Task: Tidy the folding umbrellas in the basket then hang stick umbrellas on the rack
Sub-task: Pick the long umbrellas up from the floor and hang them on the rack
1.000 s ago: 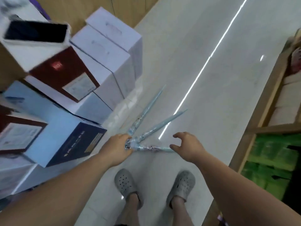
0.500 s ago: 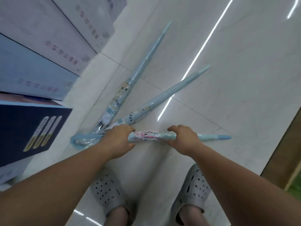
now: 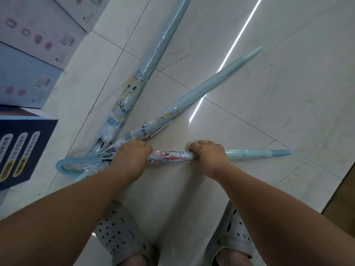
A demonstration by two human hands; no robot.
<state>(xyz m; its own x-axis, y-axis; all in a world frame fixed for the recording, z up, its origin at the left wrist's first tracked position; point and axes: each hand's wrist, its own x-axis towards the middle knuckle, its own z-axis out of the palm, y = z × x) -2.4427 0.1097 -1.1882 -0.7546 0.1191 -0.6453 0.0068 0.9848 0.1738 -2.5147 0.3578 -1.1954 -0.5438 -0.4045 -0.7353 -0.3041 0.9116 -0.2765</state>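
Observation:
Three pale blue stick umbrellas in clear plastic sleeves lie fanned out on the tiled floor, their curved handles (image 3: pixel 66 167) together at the left. The nearest umbrella (image 3: pixel 249 154), with a pink print, lies crosswise in front of me. My left hand (image 3: pixel 130 156) grips it near the handle end. Farther along the shaft my right hand (image 3: pixel 208 156) is closed around it. The middle umbrella (image 3: pixel 194 93) points up and to the right. The far umbrella (image 3: pixel 151 54) runs up toward the top edge. No basket or rack is in view.
Stacked cardboard boxes (image 3: pixel 28 54) stand along the left, a dark blue one (image 3: pixel 21 150) nearest. My feet in grey perforated clogs (image 3: pixel 119 233) are just below the umbrellas. A wooden shelf edge (image 3: pixel 343 198) shows at the right. Glossy floor tiles (image 3: pixel 278 93) stretch ahead.
I have bent down closer to the floor. My right hand, open a second ago, has closed on the nearest umbrella; both hands now hold it.

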